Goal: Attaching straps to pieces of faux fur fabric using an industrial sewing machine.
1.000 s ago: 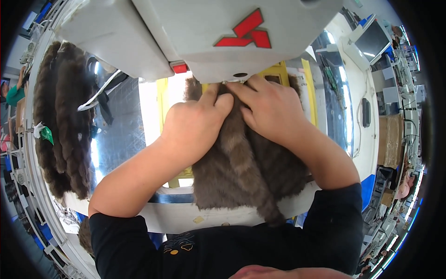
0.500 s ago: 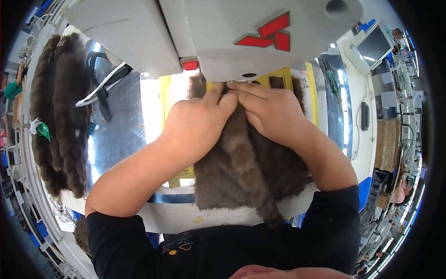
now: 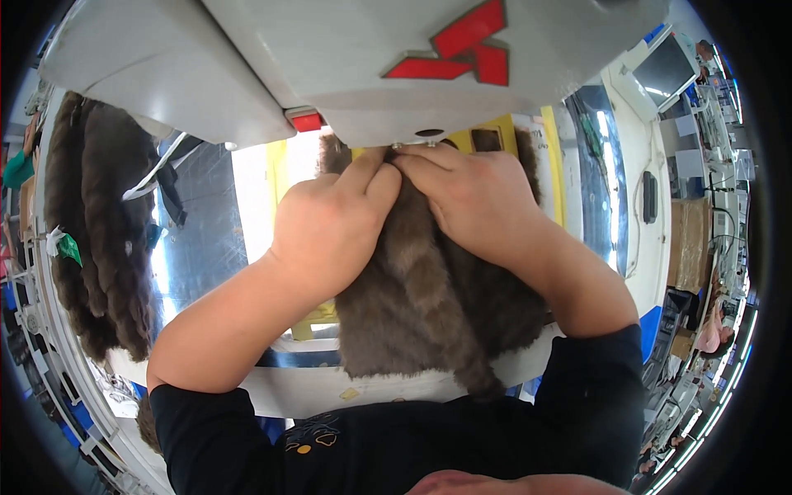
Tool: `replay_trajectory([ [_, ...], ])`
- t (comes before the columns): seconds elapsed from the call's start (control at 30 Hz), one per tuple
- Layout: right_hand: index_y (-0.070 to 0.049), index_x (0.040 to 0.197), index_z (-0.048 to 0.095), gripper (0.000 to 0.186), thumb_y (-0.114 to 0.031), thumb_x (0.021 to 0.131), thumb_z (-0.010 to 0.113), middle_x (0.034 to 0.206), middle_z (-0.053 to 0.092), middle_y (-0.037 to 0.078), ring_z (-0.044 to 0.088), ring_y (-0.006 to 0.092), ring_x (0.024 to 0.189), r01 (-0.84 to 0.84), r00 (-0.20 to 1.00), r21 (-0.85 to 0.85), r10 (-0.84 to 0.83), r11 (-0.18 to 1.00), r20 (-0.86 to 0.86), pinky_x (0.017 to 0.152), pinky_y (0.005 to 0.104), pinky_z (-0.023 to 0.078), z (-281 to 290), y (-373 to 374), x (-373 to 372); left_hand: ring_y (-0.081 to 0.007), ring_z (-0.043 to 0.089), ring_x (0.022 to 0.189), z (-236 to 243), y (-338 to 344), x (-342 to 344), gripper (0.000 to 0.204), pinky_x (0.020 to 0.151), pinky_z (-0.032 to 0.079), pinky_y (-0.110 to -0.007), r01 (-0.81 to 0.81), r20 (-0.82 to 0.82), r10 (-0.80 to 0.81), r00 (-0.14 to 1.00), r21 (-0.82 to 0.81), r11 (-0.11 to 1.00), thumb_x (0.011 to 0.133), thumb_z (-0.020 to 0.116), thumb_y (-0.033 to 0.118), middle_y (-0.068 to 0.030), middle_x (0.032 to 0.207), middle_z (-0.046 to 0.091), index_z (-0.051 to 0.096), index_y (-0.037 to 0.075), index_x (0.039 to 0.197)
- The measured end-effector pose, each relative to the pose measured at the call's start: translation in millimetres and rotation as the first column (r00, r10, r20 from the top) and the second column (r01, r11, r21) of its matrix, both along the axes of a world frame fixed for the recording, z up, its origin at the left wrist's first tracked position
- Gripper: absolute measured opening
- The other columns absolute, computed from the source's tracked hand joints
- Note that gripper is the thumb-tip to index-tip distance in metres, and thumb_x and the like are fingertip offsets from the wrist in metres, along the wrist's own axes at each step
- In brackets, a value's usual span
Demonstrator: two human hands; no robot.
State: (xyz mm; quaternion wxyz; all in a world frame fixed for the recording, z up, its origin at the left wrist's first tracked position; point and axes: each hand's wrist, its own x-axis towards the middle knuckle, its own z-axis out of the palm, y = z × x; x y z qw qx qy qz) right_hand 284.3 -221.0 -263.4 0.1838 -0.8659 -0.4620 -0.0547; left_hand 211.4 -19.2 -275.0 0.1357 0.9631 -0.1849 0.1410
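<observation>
Brown fur lies beneath the pale grey head of a sewing machine, with a narrower, lighter fur strip running down over its middle toward me. My left hand presses its bent fingers together on the strip's far end. Right beside it, my right hand has its fingers closed on the fur too, fingertips meeting the left ones just under the machine. The machine's head hides its needle area, and my hands cover the pinched fur.
A yellow frame-like plate shows around the fur's far side. Long brown fur strips hang at the left, near a white strap. On the right stand a monitor and a cardboard box. Other people are in the distance.
The machine head looks larger and lower as my view shifts. Both hands appear slightly further left, still pressed on the fur with their fingertips together.
</observation>
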Motion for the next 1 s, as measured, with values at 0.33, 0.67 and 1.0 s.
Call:
replay_trajectory([
  [0.33,-0.008,0.107,0.069,0.02,-0.014,0.094,0.054,0.104,0.071,0.004,0.073,0.0262,0.081,0.01,1.0,-0.032,-0.011,0.999,-0.011,0.061,0.0399,0.057,5,1,0,-0.0323,0.074,0.086,3,0,2,0.031,0.072,0.061,-0.038,-0.01,-0.07,0.007,0.998,-0.045,0.999,0.085,0.059,0.003,-0.0118,0.13,0.071,0.065,0.004,0.115],
  [0.67,-0.008,0.104,0.068,0.018,-0.014,0.094,0.054,0.1,0.07,0.004,0.072,0.0275,0.08,0.033,0.999,-0.092,-0.036,0.995,-0.029,0.06,0.0405,0.056,13,-6,-1,-0.0213,0.07,0.074,4,-5,-2,0.032,0.058,0.055,-0.034,0.058,0.006,-0.058,0.998,-0.055,0.997,0.08,0.066,0.011,-0.0133,0.127,0.069,0.063,0.006,0.112],
  [1.0,-0.006,0.107,0.073,0.023,-0.012,0.09,0.059,0.101,0.073,0.005,0.073,0.0284,0.086,-0.028,0.999,-0.053,0.025,0.998,-0.046,0.067,0.0406,0.057,23,-13,8,-0.0156,0.058,0.065,4,-14,-18,0.057,0.058,0.047,-0.03,0.198,0.145,-0.221,0.964,0.158,0.967,0.071,0.076,0.025,-0.0104,0.131,0.069,0.069,0.011,0.126],
])
